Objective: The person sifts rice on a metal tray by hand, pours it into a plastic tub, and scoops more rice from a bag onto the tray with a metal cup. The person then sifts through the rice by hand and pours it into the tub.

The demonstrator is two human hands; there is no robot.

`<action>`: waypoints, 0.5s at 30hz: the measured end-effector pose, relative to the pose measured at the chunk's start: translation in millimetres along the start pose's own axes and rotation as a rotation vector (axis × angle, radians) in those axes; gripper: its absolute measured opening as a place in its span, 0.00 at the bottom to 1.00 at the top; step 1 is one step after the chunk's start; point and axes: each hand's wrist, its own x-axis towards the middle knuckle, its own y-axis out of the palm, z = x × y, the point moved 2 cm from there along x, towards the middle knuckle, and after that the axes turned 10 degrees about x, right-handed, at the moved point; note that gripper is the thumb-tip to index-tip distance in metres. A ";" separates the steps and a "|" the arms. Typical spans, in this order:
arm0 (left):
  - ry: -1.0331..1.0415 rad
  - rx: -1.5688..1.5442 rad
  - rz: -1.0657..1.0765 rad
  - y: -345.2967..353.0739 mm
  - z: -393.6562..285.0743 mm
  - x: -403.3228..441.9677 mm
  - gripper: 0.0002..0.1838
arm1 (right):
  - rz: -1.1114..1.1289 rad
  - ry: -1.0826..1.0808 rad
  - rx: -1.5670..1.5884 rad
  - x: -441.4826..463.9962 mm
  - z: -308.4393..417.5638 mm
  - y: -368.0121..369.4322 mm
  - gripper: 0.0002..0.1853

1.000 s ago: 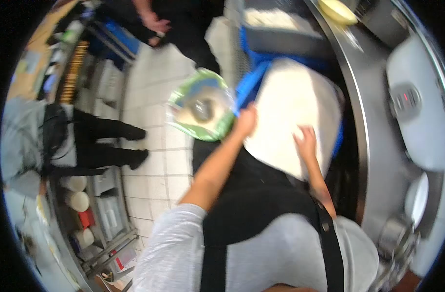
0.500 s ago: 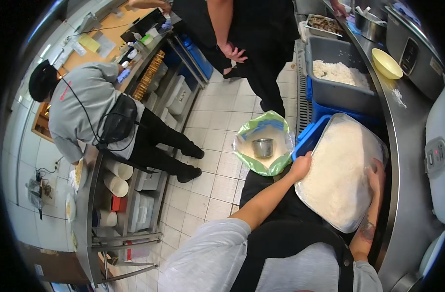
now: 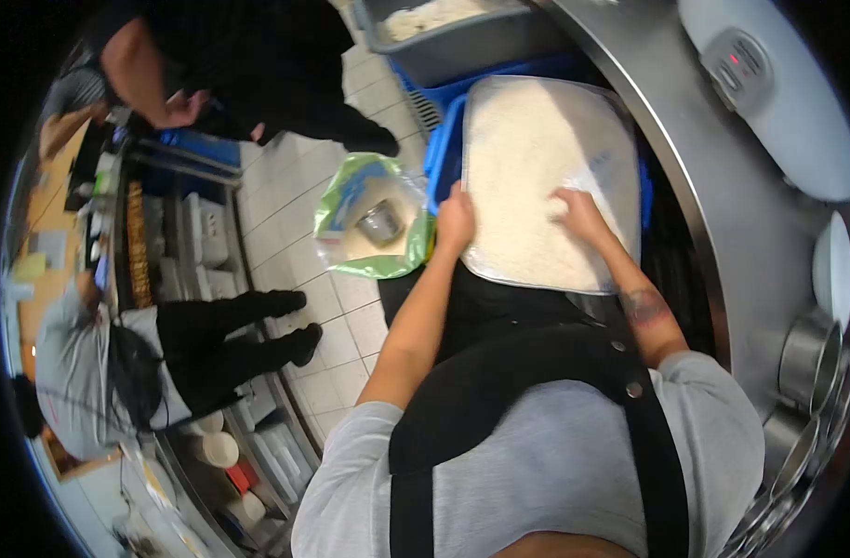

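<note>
A large, clear-sided tub [image 3: 620, 265] full of pale grain that looks like dry rice [image 3: 527, 167] lies in front of me. My left hand [image 3: 456, 221] grips its left edge, fingers hidden beyond the rim. Over the grain, towards the right, is my right hand [image 3: 581, 212], fingers bent and slightly apart with nothing visible in them. Whether its fingertips touch the grain is unclear. Left of the tub, an open green-edged bag [image 3: 397, 265] stands on the floor, holding similar grain and a metal cup [image 3: 380, 223].
A blue bin [image 3: 442, 172] sits under the tub. Beyond it stands a grey bin [image 3: 462, 51] with white food. A steel counter [image 3: 695, 205] curves along my right, bearing pots [image 3: 809, 363]. One person in black [image 3: 258, 65] stands ahead; another in grey [image 3: 81, 372] works at the left shelving.
My right hand has left the tub's right side and come over the grain. My left hand stays on the left edge. The view has swung, shifting everything leftward.
</note>
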 end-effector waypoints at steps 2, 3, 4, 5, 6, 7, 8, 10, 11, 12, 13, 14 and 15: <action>0.042 -0.014 -0.021 -0.7 -0.8 1.3 0.17 | -0.111 0.148 0.220 15.3 5.0 -21.1 0.19; 0.055 -0.011 -0.028 0.9 1.6 2.0 0.17 | -0.058 0.158 0.242 23.1 21.7 -40.4 0.21; 0.062 0.003 -0.028 1.5 2.4 2.2 0.17 | -0.001 0.166 0.267 30.6 35.0 -58.6 0.23; 0.064 0.004 -0.034 2.6 3.6 2.3 0.17 | -0.018 0.021 0.243 43.5 34.1 -68.2 0.23; 0.068 0.005 -0.042 4.2 5.1 2.9 0.17 | -0.035 -0.125 0.218 58.6 31.2 -77.5 0.23; 0.071 0.006 -0.051 5.0 5.3 3.4 0.17 | -0.021 -0.139 0.222 75.6 23.9 -84.6 0.23; 0.076 0.001 -0.054 3.6 3.4 2.9 0.17 | -0.008 -0.153 0.226 93.5 14.5 -89.6 0.23; 0.067 0.000 -0.049 1.4 0.7 2.3 0.17 | -0.056 -0.151 0.215 121.8 -9.7 -84.7 0.24; 0.062 -0.001 -0.047 0.4 -0.3 1.9 0.17 | -0.117 -0.134 0.199 135.4 -26.4 -71.7 0.25; 0.064 0.011 -0.049 1.3 0.6 2.0 0.17 | -0.177 -0.118 0.182 142.8 -33.8 -65.7 0.26; 0.065 0.023 -0.054 3.2 2.6 2.5 0.17 | -0.205 -0.104 0.051 135.5 -23.9 -62.1 0.27; 0.064 0.036 -0.059 5.0 4.6 3.2 0.17 | -0.231 -0.090 -0.081 121.3 -14.4 -49.4 0.29; 0.070 0.023 -0.060 3.4 2.8 2.5 0.17 | -0.254 -0.075 -0.211 105.1 -1.4 -35.8 0.32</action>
